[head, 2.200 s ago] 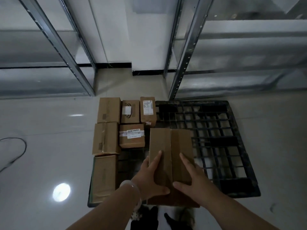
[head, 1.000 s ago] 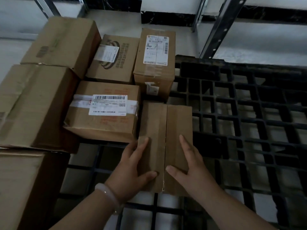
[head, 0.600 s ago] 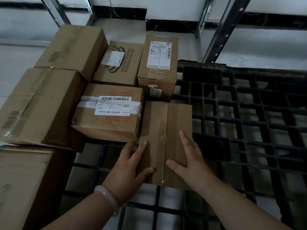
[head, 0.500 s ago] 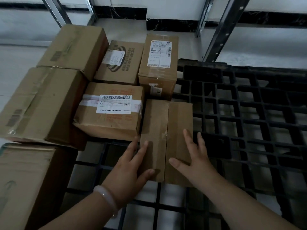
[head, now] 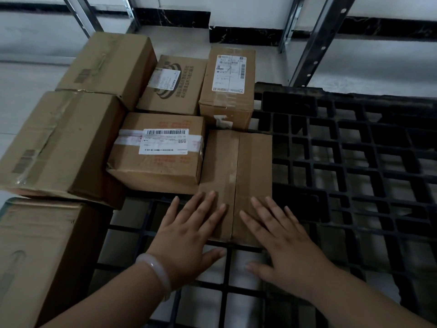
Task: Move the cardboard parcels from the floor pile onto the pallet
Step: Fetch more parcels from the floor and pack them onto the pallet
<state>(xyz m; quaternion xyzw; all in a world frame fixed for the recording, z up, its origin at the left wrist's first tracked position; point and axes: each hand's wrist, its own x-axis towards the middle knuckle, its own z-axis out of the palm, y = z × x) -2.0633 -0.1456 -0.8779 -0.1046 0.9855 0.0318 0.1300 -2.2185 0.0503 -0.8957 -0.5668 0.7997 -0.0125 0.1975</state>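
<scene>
From the head view, both forearms are reaching forward and down from the bottom edge, palms facing down. The left hand is lying flat with its fingers straight and slightly spread. Its fingertips are sitting over the near left end of the taped parcel, and its thumb is pointing right over the grid in front of that parcel. A pale bracelet is circling the left wrist. The right hand is mirroring it, fingers straight and fanned over the near right corner of the taped parcel, thumb pointing left. Neither hand is gripping anything. Whether the fingertips are pressing on the cardboard or only hovering over it cannot be told.

The taped parcel is lying flat on the black pallet. Its left side is sitting against the barcode box and its far end is just beside the tall labelled box. Further left of the taped parcel, a printed box and three bigger boxes are filling the pallet's left edge. Beyond the taped parcel, a metal shelf post is rising from the pale floor.
</scene>
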